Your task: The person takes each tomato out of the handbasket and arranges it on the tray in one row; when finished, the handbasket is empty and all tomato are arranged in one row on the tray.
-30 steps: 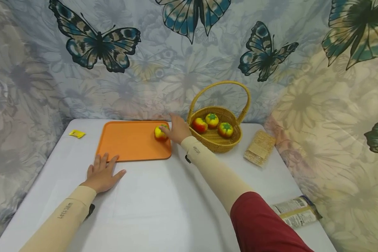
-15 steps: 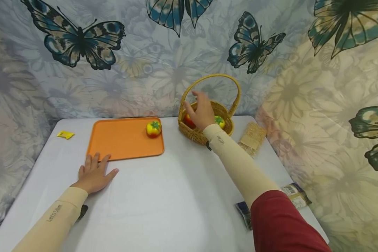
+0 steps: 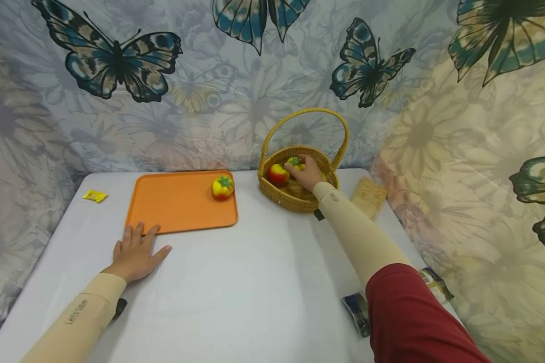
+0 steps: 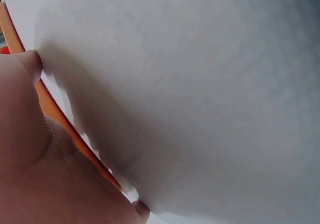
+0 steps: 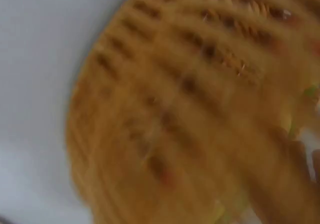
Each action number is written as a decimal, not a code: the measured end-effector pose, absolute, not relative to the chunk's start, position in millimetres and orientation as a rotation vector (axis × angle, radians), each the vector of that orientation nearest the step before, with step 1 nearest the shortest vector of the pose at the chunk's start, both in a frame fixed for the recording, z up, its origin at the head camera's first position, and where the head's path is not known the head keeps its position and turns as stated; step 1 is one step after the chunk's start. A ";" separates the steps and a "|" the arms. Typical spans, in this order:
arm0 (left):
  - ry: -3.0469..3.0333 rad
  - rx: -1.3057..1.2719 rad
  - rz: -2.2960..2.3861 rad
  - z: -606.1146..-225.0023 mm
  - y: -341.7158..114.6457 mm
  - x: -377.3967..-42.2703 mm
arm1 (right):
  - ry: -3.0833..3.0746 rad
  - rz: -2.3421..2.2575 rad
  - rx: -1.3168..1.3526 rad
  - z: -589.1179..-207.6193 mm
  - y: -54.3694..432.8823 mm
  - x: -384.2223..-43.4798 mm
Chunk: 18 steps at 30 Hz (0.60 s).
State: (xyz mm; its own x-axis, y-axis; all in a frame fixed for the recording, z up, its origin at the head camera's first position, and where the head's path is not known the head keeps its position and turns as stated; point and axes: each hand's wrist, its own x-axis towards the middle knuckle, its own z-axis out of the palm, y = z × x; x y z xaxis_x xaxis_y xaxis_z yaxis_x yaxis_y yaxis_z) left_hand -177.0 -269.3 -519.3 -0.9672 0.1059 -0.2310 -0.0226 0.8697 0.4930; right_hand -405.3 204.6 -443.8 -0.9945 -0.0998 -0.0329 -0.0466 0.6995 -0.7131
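My right hand reaches into the wicker basket, thumb and fingers curved round a yellow-and-red persimmon-like fruit with a green leafy top. Beside it in the basket lies a redder fruit; another is mostly hidden behind the hand. The right wrist view is blurred, with the basket's weave filling most of it. My left hand lies spread and flat, its fingertips at the near left edge of the orange tray. A similar fruit sits at the tray's right side.
A small yellow packet lies left of the tray. Right of the basket is a tan, grainy block. Dark-ended packets lie partly under the right sleeve. A butterfly-patterned cloth hangs behind the white table.
The right hand has left the fruit on the tray, moved right over the basket, and lowered to a fruit inside. The left hand stays at the tray's edge.
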 end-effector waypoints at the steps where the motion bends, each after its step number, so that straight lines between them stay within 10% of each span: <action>1: 2.791 0.063 0.736 -519.3 -269.0 -176.7 | 2.822 -1.160 -0.114 -446.5 201.5 -407.1; 18: 2.797 0.050 0.742 -521.0 -269.5 -177.1 | 2.801 -1.060 -0.090 -473.7 164.9 -418.2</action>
State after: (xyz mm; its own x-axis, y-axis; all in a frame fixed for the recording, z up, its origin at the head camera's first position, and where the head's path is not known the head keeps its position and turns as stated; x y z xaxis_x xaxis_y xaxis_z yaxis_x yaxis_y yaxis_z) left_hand -177.1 -269.5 -521.0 -0.9689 0.0958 -0.2281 -0.0300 0.8698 0.4925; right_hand -418.2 164.9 -473.7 -0.9877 -0.1072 -0.1141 -0.0048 0.7493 -0.6622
